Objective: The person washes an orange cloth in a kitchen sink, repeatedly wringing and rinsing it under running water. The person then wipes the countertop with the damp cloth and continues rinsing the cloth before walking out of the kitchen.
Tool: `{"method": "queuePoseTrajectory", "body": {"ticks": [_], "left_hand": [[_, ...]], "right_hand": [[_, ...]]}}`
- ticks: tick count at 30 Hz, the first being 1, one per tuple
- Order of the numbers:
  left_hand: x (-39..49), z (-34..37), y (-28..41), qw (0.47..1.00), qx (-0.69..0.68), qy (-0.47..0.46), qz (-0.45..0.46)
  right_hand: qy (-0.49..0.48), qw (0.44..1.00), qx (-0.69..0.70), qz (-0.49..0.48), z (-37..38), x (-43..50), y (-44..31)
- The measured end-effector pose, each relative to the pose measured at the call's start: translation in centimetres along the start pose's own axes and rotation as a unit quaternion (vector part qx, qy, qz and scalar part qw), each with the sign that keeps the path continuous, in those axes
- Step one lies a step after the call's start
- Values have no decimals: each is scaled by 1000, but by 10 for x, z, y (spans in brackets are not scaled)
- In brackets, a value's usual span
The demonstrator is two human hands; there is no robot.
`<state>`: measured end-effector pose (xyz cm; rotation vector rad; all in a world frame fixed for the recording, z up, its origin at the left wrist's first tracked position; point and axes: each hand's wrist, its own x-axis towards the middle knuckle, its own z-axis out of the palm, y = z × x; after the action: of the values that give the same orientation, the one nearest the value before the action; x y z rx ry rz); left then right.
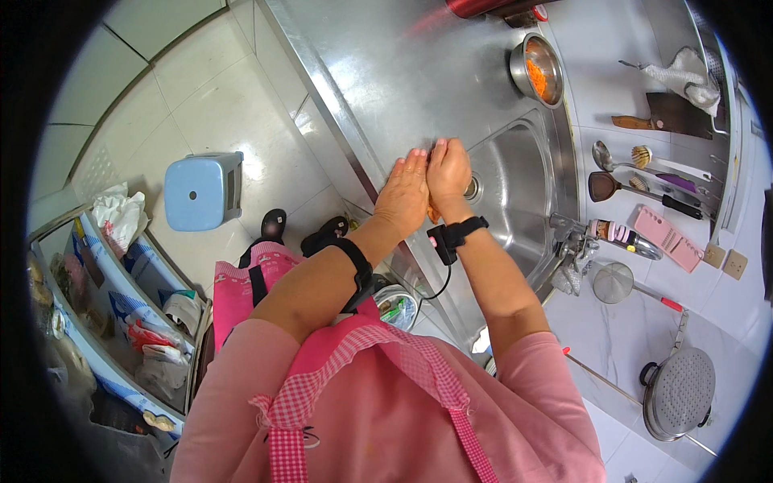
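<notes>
My left hand (404, 190) and my right hand (450, 172) are pressed side by side over the near edge of the stainless steel sink (513, 181). The left fingers lie straight and close together; the right ones curl inward. Between the palms is a small orange-brown thing (433, 214), perhaps a cloth, showing just below the hands and mostly hidden by them. A metal bowl (518, 75) with orange shreds (536, 78), which look like carrot, stands on the steel counter (410, 78) beyond the sink.
A faucet (564, 223) reaches over the sink from the right. Along the tiled wall hang a cleaver (679, 118), a ladle (603, 156), a turner (604, 186), a strainer (613, 282) and a perforated steamer pan (682, 386). A blue stool (193, 202) stands on the floor at left.
</notes>
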<state>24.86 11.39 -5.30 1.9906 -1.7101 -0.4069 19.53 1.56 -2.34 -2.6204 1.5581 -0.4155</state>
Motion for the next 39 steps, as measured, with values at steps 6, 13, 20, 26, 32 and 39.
{"method": "queuePoseTrajectory", "body": {"ticks": [6, 13, 20, 26, 32, 39], "left_hand": [[4, -5, 1, 1000, -23, 10, 0], [6, -11, 4, 999, -30, -19, -12], [-3, -37, 10, 998, -42, 22, 32], [-33, -73, 53, 734, -657, -167, -44], [-26, -105, 96, 486, -822, -246, -166], [-49, -107, 129, 487, -802, -288, -193]], "right_hand": [[-14, 770, 509, 384, -27, 34, 20], [80, 476, 730, 484, -109, 65, 23], [183, 576, 743, 289, -146, 75, 26], [303, 684, 594, 297, -142, 70, 39], [330, 618, 588, 405, -114, 50, 46], [362, 721, 352, 475, -122, 47, 98]]}}
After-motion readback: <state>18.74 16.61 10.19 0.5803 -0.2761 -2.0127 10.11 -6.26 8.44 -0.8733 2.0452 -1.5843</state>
